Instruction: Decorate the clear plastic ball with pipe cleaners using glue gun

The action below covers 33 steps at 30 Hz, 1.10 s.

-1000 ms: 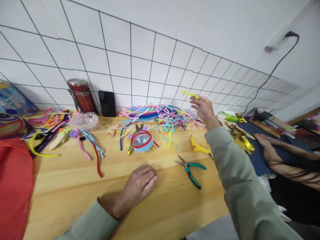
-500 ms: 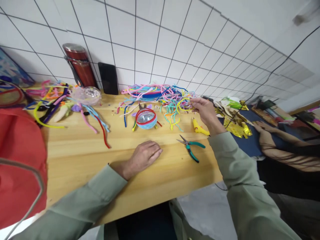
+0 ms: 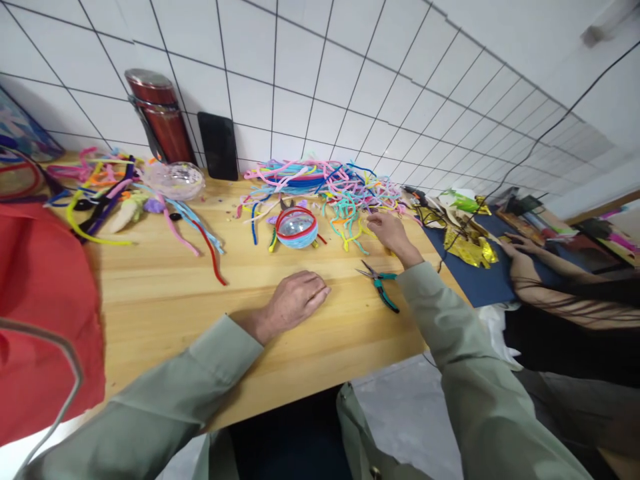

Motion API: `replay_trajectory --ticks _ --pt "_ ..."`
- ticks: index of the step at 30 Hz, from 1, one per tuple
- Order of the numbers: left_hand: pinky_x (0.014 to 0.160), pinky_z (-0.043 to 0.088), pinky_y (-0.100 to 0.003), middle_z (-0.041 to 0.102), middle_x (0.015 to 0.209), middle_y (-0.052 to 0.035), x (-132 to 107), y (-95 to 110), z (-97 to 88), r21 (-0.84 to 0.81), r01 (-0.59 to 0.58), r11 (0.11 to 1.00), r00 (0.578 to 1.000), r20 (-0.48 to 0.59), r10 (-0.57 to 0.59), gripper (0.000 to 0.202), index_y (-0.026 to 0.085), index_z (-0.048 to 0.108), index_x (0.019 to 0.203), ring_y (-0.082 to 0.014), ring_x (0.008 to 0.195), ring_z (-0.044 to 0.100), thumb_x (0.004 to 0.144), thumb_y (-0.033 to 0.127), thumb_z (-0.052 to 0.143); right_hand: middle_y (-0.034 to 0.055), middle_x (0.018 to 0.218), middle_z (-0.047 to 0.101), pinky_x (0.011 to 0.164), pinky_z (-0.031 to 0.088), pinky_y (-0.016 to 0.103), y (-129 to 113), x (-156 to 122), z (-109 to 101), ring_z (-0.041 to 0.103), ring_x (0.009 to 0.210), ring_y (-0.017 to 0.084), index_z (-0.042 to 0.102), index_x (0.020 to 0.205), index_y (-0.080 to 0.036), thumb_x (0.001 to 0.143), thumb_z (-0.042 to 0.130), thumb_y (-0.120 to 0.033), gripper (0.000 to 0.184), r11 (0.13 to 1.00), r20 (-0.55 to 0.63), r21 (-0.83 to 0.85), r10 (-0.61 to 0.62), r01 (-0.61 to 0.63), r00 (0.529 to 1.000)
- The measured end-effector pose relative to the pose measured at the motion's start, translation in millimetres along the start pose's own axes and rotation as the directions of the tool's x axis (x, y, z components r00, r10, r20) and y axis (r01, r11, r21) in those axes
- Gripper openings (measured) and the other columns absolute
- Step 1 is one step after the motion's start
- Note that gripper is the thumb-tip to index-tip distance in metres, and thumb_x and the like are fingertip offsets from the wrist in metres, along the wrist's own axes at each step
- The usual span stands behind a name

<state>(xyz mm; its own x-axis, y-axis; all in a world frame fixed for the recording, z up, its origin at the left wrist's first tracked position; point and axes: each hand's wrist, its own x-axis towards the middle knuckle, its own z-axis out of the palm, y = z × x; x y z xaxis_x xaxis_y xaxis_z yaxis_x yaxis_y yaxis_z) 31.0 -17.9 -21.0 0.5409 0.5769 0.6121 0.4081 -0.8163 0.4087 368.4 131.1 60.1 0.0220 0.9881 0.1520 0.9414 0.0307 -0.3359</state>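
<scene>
- While your left hand rests on the wooden table, its fingers folded in and nothing showing in them, your right hand is at the right end of the loose pipe cleaners.
- Your right fingers are bent and drawn close; a yellow pipe cleaner lies just left of them, but I can't tell whether you have one pinched.
- The pipe cleaner heap lies at the far side, against the tiled wall, its turquoise tangle spilling toward you.
- Expect each strand to be very light and fuzzy—soft outside, with a wire core that should bend easily and keep its kink.
- The fuzz should give you good grip, yet strands will likely snag on neighbours. Pinch a free end between thumb and forefinger and draw it out slowly; gripping mid-tangle could drag the rest along.
- Treat cut tips as possibly prickly—hold a little in from the end.
- Left of your right hand sits the clear plastic globe with red bands and pale-blue wrapping. It looks thin and slick, so cup it low on the wrapping.
- Nearer to you lie the teal-handled pliers, jaws pointing far left; take them by the handles.
</scene>
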Motion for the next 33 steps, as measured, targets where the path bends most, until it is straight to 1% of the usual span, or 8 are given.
replay_trajectory --ticks 4,8,11,13,18,24,27,33 --pt "0.081 0.06 -0.034 0.081 0.091 -0.0078 0.3 -0.4 1.4 -0.014 -0.003 1.0 1.0 -0.009 0.003 0.041 0.019 0.077 0.096 -0.0218 0.086 0.076 0.124 0.03 0.048 0.0109 0.123 0.092 0.106 0.064 0.043 -4.3 9.8 -5.3 0.083 0.116 0.032 0.093 0.117 -0.023 0.096 0.068 -0.022 0.033 0.995 0.041 -0.096 -0.028 0.031 0.999" --pt "0.081 0.06 -0.034 0.081 0.09 -0.0071 1.3 -0.4 1.9 -0.011 -0.014 1.0 1.0 -0.018 0.014 0.04 0.019 0.076 0.096 -0.0216 0.085 0.076 0.124 0.029 0.049 0.007 0.129 0.092 0.11 0.062 0.038 -10.9 9.6 5.5 0.082 0.121 0.03 0.092 0.121 -0.026 0.091 0.074 -0.018 0.036 0.983 0.151 -0.143 -0.09 0.111 0.984" --pt "0.08 0.06 -0.034 0.081 0.091 -0.007 1.6 0.0 1.8 -0.008 -0.012 1.0 1.0 -0.018 0.012 0.041 0.019 0.076 0.096 -0.0214 0.085 0.077 0.124 0.03 0.049 0.0143 0.149 0.085 0.115 0.059 0.039 -9.8 13.4 9.8 0.078 0.134 0.031 0.086 0.14 -0.021 0.099 0.065 -0.017 0.046 0.977 0.122 -0.204 -0.039 0.064 0.992" --pt "0.081 0.06 -0.034 0.081 0.09 -0.0069 1.8 0.6 1.3 -0.009 -0.004 1.0 1.0 -0.006 0.004 0.041 0.02 0.076 0.095 -0.0212 0.085 0.077 0.124 0.031 0.048 0.0186 0.152 0.083 0.114 0.059 0.039 -5.3 19.1 6.7 0.078 0.136 0.032 0.083 0.144 -0.018 0.103 0.055 -0.014 0.05 0.968 0.074 -0.251 0.031 -0.011 0.997" --pt "0.081 0.059 -0.033 0.081 0.091 -0.0068 2.6 1.9 0.5 -0.026 -0.003 1.0 1.0 -0.005 0.003 0.042 0.02 0.076 0.095 -0.0208 0.085 0.076 0.125 0.031 0.048 0.0137 0.122 0.092 0.1 0.059 0.032 3.8 29.1 4.3 0.082 0.117 0.029 0.091 0.11 -0.02 0.098 0.065 -0.017 0.029 0.954 0.096 -0.292 0.105 -0.073 0.99" --pt "0.078 0.059 -0.033 0.08 0.088 -0.0073 2.1 0.9 2.9 -0.028 -0.015 1.0 1.0 -0.028 0.014 0.041 0.019 0.076 0.094 -0.0213 0.082 0.075 0.124 0.03 0.049 0.0091 0.09 0.088 0.081 0.053 0.028 0.8 29.3 23.2 0.076 0.088 0.023 0.083 0.081 -0.02 0.087 0.069 -0.014 0.016 0.973 0.124 -0.229 0.066 -0.036 0.99" --pt "0.08 0.059 -0.033 0.08 0.089 -0.0074 1.3 -0.8 4.4 -0.033 -0.008 0.999 1.0 -0.014 0.007 0.04 0.02 0.076 0.094 -0.0214 0.084 0.075 0.123 0.03 0.05 0.0088 0.085 0.085 0.079 0.053 0.031 2.9 29.0 10.1 0.071 0.083 0.023 0.079 0.082 -0.021 0.091 0.064 -0.017 0.018 0.984 0.05 -0.172 0.05 -0.041 0.997" --pt "0.085 0.061 -0.033 0.08 0.092 -0.0082 1.7 -1.6 4.4 -0.084 0.046 0.995 0.999 0.025 -0.044 0.038 0.021 0.076 0.096 -0.0216 0.088 0.076 0.123 0.032 0.052 0.0078 0.103 0.085 0.088 0.06 0.037 2.1 5.8 -46.7 0.074 0.094 0.026 0.079 0.109 -0.022 0.094 0.062 -0.024 0.023 1.0 -0.109 0.003 -0.009 0.009 0.994"
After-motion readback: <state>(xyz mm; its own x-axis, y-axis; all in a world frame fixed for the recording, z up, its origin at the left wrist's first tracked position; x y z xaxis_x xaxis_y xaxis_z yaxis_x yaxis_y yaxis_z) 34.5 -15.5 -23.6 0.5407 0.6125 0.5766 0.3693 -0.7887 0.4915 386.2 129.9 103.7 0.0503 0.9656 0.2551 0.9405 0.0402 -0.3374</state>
